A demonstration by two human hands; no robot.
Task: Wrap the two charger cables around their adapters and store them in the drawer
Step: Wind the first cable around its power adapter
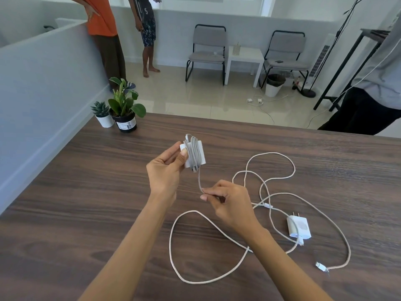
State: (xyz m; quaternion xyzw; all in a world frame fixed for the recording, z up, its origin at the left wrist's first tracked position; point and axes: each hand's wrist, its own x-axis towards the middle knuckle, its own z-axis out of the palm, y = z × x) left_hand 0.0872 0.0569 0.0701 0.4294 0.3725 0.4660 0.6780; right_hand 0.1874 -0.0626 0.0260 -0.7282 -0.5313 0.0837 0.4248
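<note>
The left hand grips a white charger with cord wound around it. The right hand — at five o'clock — pinches the loose cord.

A dark wood-grain table is set beside a pale partition wall. Beyond the table, two grey chairs are separated by a white side table on glossy tiled floor.
</note>
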